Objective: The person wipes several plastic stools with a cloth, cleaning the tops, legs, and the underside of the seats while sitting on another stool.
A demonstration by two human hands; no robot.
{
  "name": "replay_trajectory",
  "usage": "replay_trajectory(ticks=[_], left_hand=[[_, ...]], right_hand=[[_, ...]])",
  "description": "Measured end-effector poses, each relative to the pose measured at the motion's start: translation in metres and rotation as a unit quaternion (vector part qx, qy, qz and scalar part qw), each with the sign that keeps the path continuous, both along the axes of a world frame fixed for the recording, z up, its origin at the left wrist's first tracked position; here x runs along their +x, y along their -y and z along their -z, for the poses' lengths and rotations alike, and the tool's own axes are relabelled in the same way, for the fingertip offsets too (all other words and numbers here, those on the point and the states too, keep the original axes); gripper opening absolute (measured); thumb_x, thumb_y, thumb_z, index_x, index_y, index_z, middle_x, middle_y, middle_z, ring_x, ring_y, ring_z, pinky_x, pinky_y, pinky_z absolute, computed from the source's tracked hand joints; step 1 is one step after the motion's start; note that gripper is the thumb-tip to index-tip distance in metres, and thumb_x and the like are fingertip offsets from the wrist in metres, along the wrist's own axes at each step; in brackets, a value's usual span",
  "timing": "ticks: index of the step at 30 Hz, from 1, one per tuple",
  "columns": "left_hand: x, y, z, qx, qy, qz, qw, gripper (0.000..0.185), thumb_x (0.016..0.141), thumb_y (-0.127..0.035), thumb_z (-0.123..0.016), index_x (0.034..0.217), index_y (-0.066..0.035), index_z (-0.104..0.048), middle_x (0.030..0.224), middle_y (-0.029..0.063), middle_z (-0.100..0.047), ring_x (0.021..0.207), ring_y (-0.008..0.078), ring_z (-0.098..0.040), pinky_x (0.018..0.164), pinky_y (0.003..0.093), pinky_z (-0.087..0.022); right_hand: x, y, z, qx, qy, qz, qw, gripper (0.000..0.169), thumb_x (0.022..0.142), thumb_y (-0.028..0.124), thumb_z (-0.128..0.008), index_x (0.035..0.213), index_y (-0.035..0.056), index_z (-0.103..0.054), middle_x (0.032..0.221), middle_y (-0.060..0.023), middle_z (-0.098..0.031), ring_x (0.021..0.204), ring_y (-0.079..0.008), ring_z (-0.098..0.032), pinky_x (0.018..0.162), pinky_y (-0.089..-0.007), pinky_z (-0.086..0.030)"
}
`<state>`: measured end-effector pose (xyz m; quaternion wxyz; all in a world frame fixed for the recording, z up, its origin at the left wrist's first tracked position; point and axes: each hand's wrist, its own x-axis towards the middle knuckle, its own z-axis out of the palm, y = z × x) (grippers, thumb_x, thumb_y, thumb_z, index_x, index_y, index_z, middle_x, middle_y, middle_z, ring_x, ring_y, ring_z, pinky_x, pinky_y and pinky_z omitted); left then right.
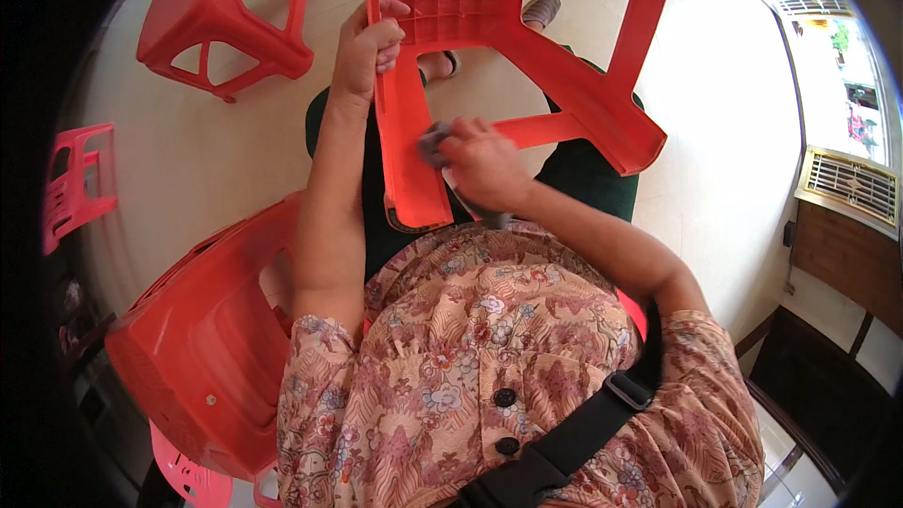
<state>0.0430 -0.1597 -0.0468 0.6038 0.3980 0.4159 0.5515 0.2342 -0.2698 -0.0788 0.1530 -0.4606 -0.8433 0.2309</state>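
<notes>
A red plastic stool (525, 74) lies tipped over across my lap, its ribbed underside and the inner faces of its legs towards me. My left hand (374, 42) grips the stool's left edge, thumb and fingers wrapped over the rim near the seat. In my right hand (487, 159) is a bunched grey cloth (434, 144), pressed against the inside of the near left leg. That hand and the cloth are blurred. A loose grey end of the cloth appears to hang below the hand, close to my shirt.
Another red stool (219, 21) stands on the pale floor at the upper left. Red stacked stools (204, 353) lean close by my left arm. A pink plastic chair (81, 176) is at the far left. Dark wooden furniture (818, 374) stands at the lower right, below an open doorway (839, 77).
</notes>
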Motion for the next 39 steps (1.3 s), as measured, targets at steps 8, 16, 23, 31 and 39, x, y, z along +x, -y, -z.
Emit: replay_trajectory(ticks=[8, 16, 23, 31, 39], left_hand=[[-0.008, 0.011, -0.002, 0.005, 0.046, 0.003, 0.999, 0.026, 0.077, -0.002, -0.052, 0.102, 0.002, -0.056, 0.063, -0.0051, -0.039, 0.046, 0.0017, -0.033, 0.041, 0.0174, -0.026], [-0.018, 0.021, 0.006, -0.007, 0.069, -0.017, 0.997, 0.034, 0.075, -0.007, -0.05, 0.105, 0.006, -0.053, 0.063, -0.001, -0.039, 0.047, 0.0053, -0.034, 0.042, 0.019, -0.028], [0.003, 0.044, -0.003, -0.037, 0.055, 0.002, 0.998, 0.034, 0.076, -0.01, -0.052, 0.105, 0.006, -0.052, 0.063, -0.0024, -0.039, 0.047, 0.0035, -0.033, 0.043, 0.0182, -0.027], [0.023, 0.066, -0.027, -0.08, 0.056, 0.001, 0.995, 0.035, 0.079, -0.011, -0.053, 0.11, 0.006, -0.05, 0.064, -0.0014, -0.038, 0.049, 0.0048, -0.032, 0.043, 0.0185, -0.027], [0.032, 0.065, -0.05, -0.116, 0.055, 0.004, 0.992, 0.038, 0.077, -0.011, -0.054, 0.11, 0.006, -0.048, 0.065, -0.0017, -0.037, 0.049, 0.0049, -0.031, 0.045, 0.0179, -0.027]], right_hand=[[-0.037, 0.007, -0.024, -0.125, -0.075, -0.028, 0.989, 0.027, 0.079, 0.012, -0.059, 0.102, -0.0024, -0.058, 0.109, -0.019, -0.054, 0.106, -0.0376, -0.051, 0.092, -0.0464, -0.042], [-0.067, -0.038, 0.004, -0.094, 0.164, -0.094, 0.978, 0.026, 0.081, 0.017, -0.051, 0.097, 0.0014, -0.064, 0.11, -0.015, -0.057, 0.107, -0.0312, -0.052, 0.086, -0.047, -0.043], [-0.059, -0.073, 0.08, -0.113, 0.178, -0.061, 0.976, 0.032, 0.084, 0.022, -0.05, 0.105, 0.0042, -0.066, 0.116, -0.012, -0.059, 0.111, -0.0287, -0.052, 0.09, -0.0456, -0.041], [-0.037, -0.118, 0.145, -0.15, 0.16, -0.015, 0.976, 0.034, 0.085, 0.025, -0.048, 0.109, 0.0072, -0.065, 0.119, -0.0105, -0.057, 0.115, -0.0279, -0.05, 0.093, -0.0458, -0.041], [0.032, -0.144, 0.163, -0.142, 0.193, -0.035, 0.97, 0.034, 0.085, 0.027, -0.049, 0.109, 0.0083, -0.064, 0.119, -0.0092, -0.057, 0.115, -0.0279, -0.051, 0.094, -0.0453, -0.04]])
